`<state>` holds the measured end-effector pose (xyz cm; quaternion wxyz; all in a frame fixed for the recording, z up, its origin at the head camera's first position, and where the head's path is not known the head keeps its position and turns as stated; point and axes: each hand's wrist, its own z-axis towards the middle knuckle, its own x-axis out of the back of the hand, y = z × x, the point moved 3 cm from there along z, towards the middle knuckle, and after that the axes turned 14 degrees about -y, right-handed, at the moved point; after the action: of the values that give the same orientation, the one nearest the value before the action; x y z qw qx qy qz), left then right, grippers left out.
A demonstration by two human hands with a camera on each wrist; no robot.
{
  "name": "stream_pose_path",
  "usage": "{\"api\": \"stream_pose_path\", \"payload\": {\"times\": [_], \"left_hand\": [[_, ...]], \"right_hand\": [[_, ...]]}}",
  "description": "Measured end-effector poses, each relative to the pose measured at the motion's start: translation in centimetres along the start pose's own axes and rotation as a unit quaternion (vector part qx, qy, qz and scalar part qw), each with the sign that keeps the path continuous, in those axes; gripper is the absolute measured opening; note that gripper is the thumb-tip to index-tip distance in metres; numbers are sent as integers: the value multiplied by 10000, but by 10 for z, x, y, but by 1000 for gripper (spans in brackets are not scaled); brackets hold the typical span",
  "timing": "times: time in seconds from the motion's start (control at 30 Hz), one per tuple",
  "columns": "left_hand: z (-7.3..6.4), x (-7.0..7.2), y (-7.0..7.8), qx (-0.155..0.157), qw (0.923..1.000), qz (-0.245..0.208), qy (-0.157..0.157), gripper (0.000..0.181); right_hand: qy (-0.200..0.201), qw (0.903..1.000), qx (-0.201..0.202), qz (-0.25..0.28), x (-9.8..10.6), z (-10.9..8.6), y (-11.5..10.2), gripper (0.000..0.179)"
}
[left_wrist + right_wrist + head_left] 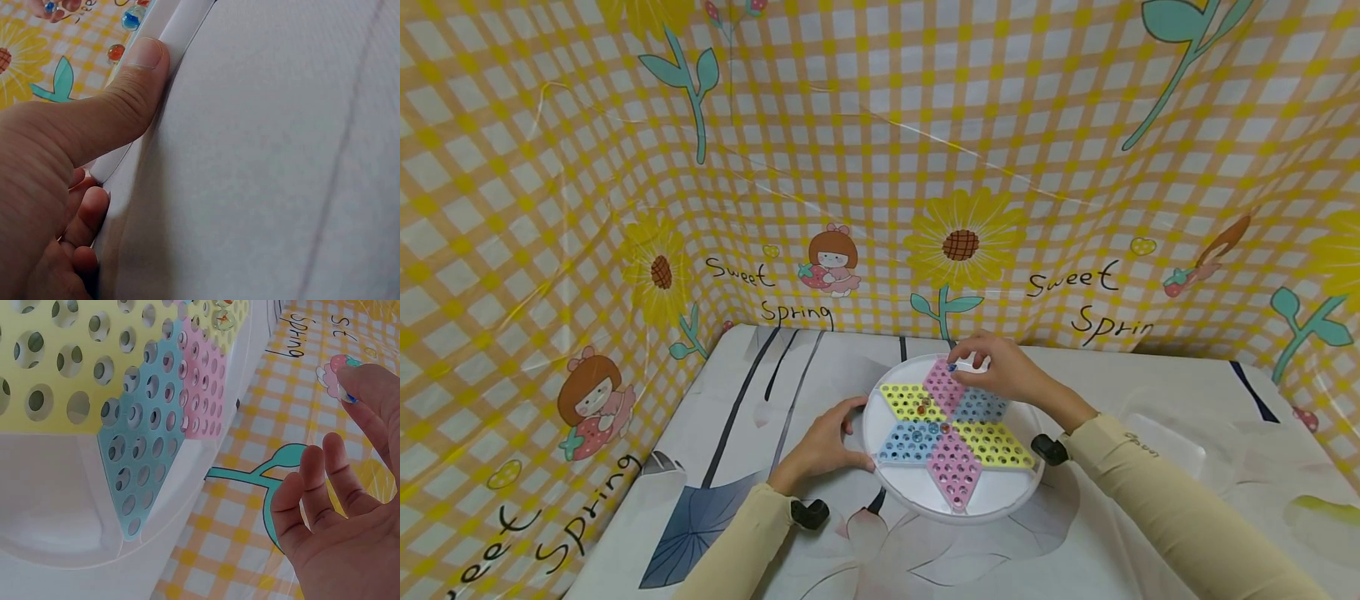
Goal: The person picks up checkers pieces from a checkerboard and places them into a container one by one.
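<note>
I judge that I am placing a blue marble [952,367]: my right hand [992,367] pinches it at the far pink point [940,382] of the board [904,485], which sits on the bench [752,400]. My left hand [823,442] grips the board's left edge. The next move likely calls for careful aim and gentle release. My left wrist view shows bent fingers [94,209] below the thumb [134,87]; the head view hides them.

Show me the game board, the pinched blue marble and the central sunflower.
Game board [910,483]: head view, bare white base.
Pinched blue marble [952,367]: head view, exposed side.
Central sunflower [960,245]: head view, brown middle.
</note>
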<state>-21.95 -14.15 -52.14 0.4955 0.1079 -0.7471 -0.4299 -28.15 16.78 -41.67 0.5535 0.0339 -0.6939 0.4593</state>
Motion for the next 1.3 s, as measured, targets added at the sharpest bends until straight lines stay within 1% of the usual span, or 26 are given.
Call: {"api": "stream_pose_path", "payload": {"times": [0.37,0.53,0.7,0.8,1.03,1.3], "left_hand": [[1,0,-1,38,10000,-35,-15,104],[1,0,-2,14,10000,-52,-14,104],[1,0,-2,1,10000,-95,-10,104],[0,0,-2,0,9999,-101,-9,104],[-1,-1,-2,-17,9999,-99,-3,104],[0,0,-2,37,10000,-37,10,104]], "right_hand": [[161,9999,-35,-6,1,-3,2,21],[306,9995,-2,-18,4,-9,2,20],[479,9988,61,15,8,-20,6,18],[576,9983,22,-16,11,-28,9,16],[784,9963,-274,-219,20,-54,18,14],[1111,9899,-766,-430,34,-95,34,14]]}}
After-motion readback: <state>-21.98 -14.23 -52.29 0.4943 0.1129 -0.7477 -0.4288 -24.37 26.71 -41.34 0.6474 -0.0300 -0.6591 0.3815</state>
